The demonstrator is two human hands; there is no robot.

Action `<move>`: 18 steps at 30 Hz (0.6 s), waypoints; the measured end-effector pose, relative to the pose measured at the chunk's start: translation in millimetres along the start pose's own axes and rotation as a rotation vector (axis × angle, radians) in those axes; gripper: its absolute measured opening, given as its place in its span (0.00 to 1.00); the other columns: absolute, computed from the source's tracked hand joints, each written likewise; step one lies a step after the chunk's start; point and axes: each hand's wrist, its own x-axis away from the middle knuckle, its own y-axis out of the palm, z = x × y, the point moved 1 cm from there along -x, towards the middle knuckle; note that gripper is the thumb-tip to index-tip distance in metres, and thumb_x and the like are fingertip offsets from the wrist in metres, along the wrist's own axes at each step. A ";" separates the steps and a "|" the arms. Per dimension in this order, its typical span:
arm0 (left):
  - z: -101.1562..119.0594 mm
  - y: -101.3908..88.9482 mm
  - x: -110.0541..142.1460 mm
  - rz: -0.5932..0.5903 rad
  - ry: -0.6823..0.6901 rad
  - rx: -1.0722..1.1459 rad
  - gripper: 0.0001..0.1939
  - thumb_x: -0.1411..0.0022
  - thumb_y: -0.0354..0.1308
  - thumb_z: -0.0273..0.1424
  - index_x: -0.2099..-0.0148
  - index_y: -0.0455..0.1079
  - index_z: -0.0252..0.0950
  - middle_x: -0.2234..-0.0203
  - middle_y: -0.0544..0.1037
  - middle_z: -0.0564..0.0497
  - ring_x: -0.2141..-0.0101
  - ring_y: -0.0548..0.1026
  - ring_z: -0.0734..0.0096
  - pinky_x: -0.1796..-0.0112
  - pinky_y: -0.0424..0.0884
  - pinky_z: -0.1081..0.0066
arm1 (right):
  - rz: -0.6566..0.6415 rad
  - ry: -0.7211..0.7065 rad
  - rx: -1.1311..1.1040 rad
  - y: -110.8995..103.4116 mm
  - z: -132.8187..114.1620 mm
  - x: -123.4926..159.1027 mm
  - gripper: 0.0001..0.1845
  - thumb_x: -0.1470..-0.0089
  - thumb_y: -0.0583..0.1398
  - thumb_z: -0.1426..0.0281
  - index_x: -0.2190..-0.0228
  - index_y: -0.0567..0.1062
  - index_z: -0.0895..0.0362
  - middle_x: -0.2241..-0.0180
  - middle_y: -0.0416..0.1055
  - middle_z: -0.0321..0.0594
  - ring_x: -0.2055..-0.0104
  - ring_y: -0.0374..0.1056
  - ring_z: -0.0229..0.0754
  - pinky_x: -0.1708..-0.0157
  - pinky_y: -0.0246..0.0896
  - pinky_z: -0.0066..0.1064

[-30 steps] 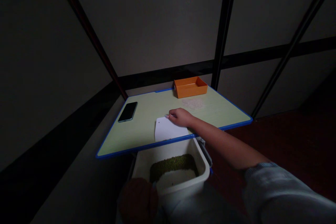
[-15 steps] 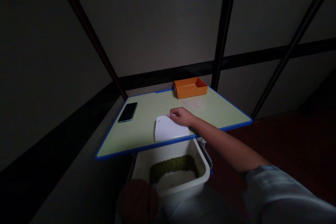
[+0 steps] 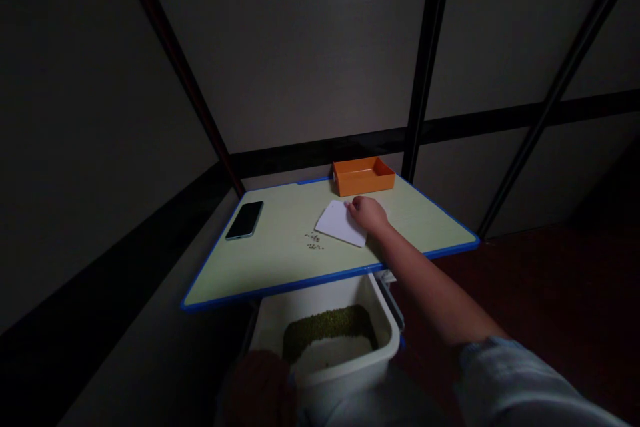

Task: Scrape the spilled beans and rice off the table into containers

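Two patches of grains [image 3: 316, 238] lie toward half past seven from the nearer right hand [image 3: 370, 215], fingers [image 3: 357, 205] pinching a white card [image 3: 339, 221]; the left hand's [image 3: 263, 383] grip I can't tell.

A pale green table [image 3: 270, 260] with blue edging carries a dark phone [image 3: 245, 220] on its left. An orange tray [image 3: 363, 177] sits at the back; small specks [image 3: 315, 241] lie mid-table.
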 end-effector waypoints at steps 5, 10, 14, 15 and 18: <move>-0.8 1.1 2.8 0.005 -0.011 0.010 0.12 0.46 0.45 0.31 0.74 0.68 0.39 0.80 0.74 0.49 0.74 0.72 0.66 0.67 0.68 0.63 | 0.003 0.055 0.042 0.1 -0.3 1.0 0.23 0.44 0.46 0.58 0.66 0.74 0.58 0.65 0.73 0.50 0.64 0.68 0.45 0.71 0.54 0.30; -0.7 0.7 3.8 0.009 -0.020 0.012 0.12 0.46 0.45 0.33 0.73 0.69 0.39 0.80 0.74 0.49 0.74 0.72 0.67 0.66 0.68 0.62 | 0.039 0.084 0.070 0.5 0.2 1.5 0.22 0.44 0.46 0.59 0.64 0.74 0.58 0.64 0.73 0.52 0.63 0.68 0.46 0.70 0.55 0.31; 0.1 1.3 2.4 0.013 -0.033 0.018 0.12 0.46 0.46 0.33 0.75 0.68 0.39 0.81 0.72 0.50 0.75 0.71 0.67 0.67 0.68 0.63 | 0.018 0.034 0.080 5.9 -4.8 3.5 0.22 0.44 0.46 0.59 0.66 0.74 0.58 0.65 0.73 0.51 0.64 0.68 0.46 0.71 0.54 0.31; 0.6 2.0 1.5 0.016 -0.037 0.021 0.12 0.46 0.46 0.33 0.76 0.68 0.39 0.81 0.72 0.50 0.75 0.71 0.68 0.68 0.67 0.63 | 0.008 0.018 0.078 7.3 -6.1 4.0 0.22 0.44 0.46 0.59 0.66 0.74 0.58 0.65 0.73 0.51 0.64 0.68 0.46 0.72 0.54 0.31; 2.9 4.5 -1.9 0.026 -0.050 0.029 0.11 0.46 0.47 0.31 0.78 0.66 0.39 0.84 0.69 0.52 0.77 0.69 0.70 0.70 0.66 0.65 | -0.023 -0.024 0.069 9.9 -8.9 4.9 0.21 0.44 0.46 0.59 0.67 0.74 0.57 0.66 0.73 0.50 0.65 0.68 0.45 0.73 0.53 0.30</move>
